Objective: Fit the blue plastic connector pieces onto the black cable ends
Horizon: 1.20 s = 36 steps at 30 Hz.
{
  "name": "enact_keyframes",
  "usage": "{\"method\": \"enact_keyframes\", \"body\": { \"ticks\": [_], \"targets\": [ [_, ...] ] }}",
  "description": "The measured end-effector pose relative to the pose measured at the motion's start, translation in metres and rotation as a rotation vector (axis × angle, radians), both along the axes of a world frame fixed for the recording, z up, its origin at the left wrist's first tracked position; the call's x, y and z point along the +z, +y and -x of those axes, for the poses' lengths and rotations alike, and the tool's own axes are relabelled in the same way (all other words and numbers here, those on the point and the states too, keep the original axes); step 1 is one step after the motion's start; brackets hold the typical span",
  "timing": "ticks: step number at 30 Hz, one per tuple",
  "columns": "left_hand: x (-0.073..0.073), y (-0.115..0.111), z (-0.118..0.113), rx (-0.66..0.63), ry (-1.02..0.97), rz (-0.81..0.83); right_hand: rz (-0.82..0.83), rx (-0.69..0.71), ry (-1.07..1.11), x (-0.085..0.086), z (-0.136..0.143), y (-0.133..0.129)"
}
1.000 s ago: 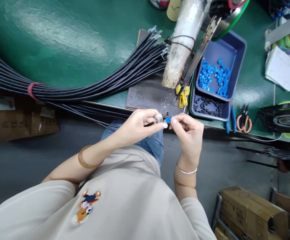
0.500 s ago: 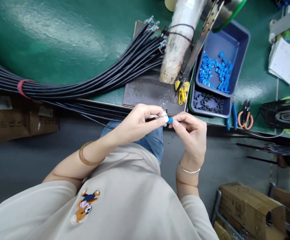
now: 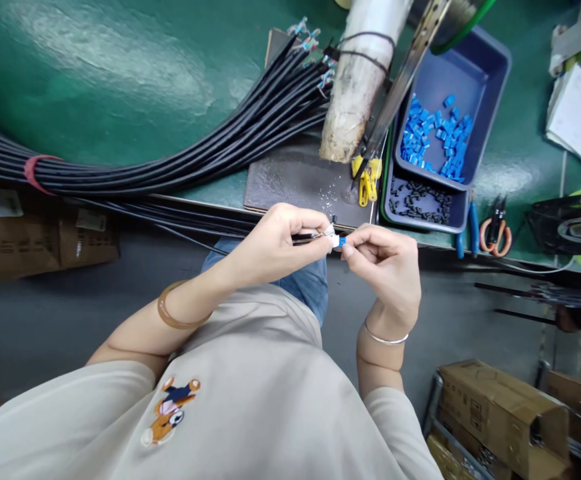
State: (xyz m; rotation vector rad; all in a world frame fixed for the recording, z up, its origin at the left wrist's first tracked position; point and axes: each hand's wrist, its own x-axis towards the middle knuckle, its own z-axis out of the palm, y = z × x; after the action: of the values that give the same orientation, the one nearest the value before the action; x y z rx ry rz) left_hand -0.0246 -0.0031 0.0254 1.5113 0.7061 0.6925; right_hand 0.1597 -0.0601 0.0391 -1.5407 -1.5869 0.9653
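Observation:
Over the table's front edge my two hands meet. My left hand [image 3: 297,237] is closed, pinching a black cable [image 3: 304,237] near its stripped end, with white material around the fingertips. Between thumb and fingers, my right hand [image 3: 383,263] grips a small blue connector piece [image 3: 341,242], which lies against the cable's end. Whether the wires sit inside the blue piece is too small to tell. From the left, a thick bundle of black cables [image 3: 170,170] runs across the table, tied with a red band [image 3: 34,175], its stripped ends fanned out.
Blue pieces lie in a grey-blue bin [image 3: 490,87], and small black parts fill the lower bin [image 3: 423,220]. Yellow tools [image 3: 367,180] rest on a dark board [image 3: 295,180] under a wrapped post [image 3: 355,87]. Blue-handled pliers [image 3: 473,227] and orange-handled cutters [image 3: 495,233] lie right.
My right hand has shifted slightly to the right, and less of the blue piece shows between my fingertips. My left hand keeps its pinch on the cable. The view has moved a little.

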Motion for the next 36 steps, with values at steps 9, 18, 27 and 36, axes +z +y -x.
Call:
{"method": "enact_keyframes", "body": {
  "ticks": [9,18,27,36],
  "targets": [
    [-0.005,0.000,0.000,-0.029,0.003,-0.017,0.029,0.003,-0.001,-0.003,-0.002,-0.001],
    [-0.005,0.001,0.001,-0.041,-0.021,0.084,0.063,-0.016,0.023,0.001,0.000,-0.002],
    [-0.007,-0.002,0.001,-0.043,-0.006,0.041,-0.056,-0.012,-0.083,-0.004,0.005,-0.003],
    [-0.007,-0.003,0.006,0.167,-0.147,0.404,-0.573,-0.922,-0.593,-0.016,-0.085,0.000]
  ]
}}
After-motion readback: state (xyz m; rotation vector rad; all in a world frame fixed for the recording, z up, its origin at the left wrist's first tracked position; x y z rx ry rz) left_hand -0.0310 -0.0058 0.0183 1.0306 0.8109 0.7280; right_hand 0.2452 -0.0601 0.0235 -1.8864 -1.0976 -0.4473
